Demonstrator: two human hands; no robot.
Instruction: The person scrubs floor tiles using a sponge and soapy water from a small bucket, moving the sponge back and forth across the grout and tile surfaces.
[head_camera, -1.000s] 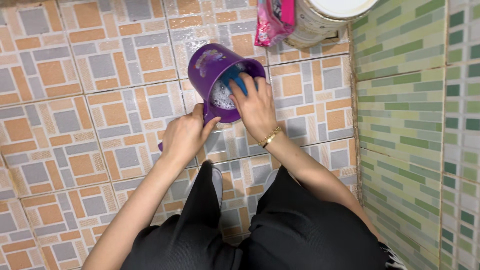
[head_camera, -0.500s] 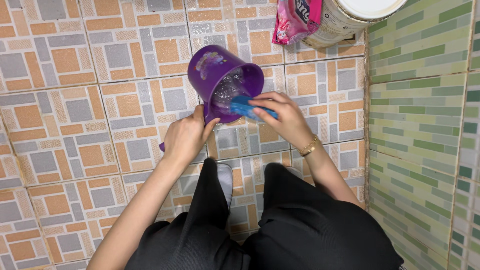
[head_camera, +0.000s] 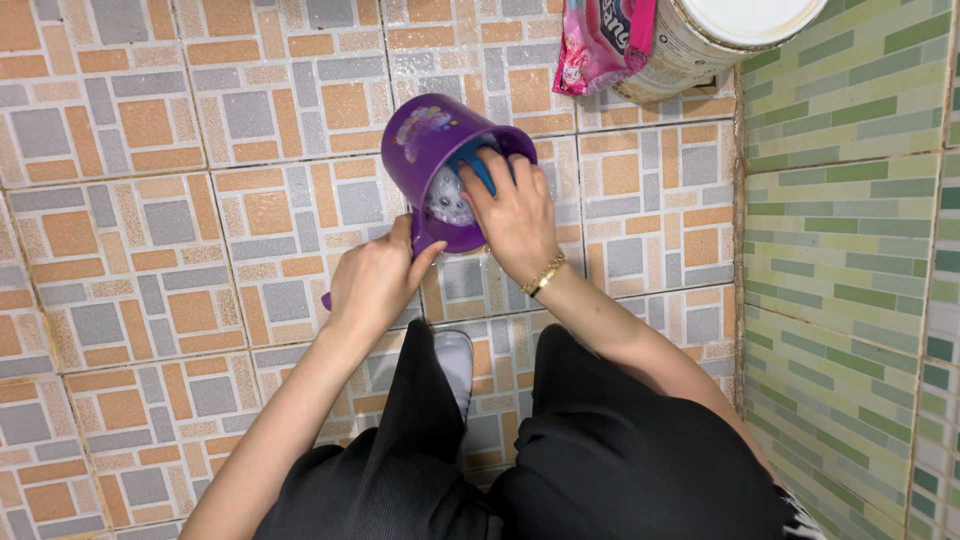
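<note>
Right hand (head_camera: 515, 215) | sponge (head_camera: 478, 165) back inside purple dipper (head_camera: 430, 150) | left hand (head_camera: 372, 282) unchanged

A crumpled pink packet (head_camera: 603, 42) leans against a pale labelled tub (head_camera: 700, 40), perhaps a paint bucket, ahead of me.

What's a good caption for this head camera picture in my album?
Left hand grips a soapy purple plastic jug by its handle while right hand pushes a blue sponge inside.
</note>
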